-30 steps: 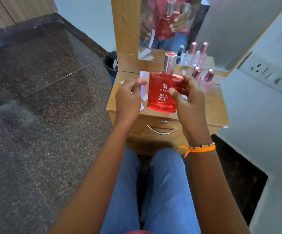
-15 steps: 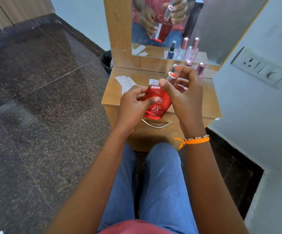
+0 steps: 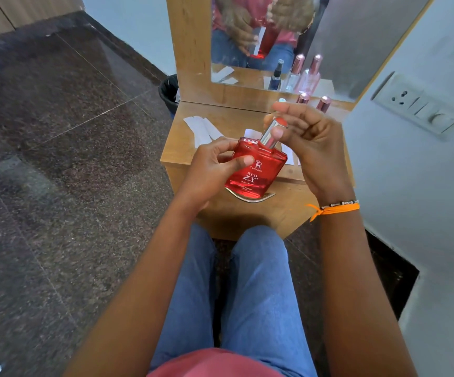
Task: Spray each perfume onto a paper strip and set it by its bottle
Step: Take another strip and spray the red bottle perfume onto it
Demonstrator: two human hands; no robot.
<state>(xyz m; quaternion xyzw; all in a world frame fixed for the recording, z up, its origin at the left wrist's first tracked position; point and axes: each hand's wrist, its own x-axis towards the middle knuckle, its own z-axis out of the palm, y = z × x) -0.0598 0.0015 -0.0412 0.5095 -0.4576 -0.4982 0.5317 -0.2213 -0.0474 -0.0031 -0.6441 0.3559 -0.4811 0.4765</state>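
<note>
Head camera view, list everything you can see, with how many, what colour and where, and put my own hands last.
Red perfume bottle: one, red glass, tilted, held above the table front.
Bottle cap: one, silver with red top, on the red perfume bottle.
Pink-capped bottles: two, clear, back right of the table.
Paper strips: several, white, left of the tabletop.
Dressing table: one, light wood, with metal drawer handle.
Mirror: one, wood-framed, behind the table.
Bin: one, black, on the floor left of the table.
Switch plate: one, white, right wall.
Left hand: grips the bottle body.
Right hand: fingers on the cap; orange wrist thread.
</note>
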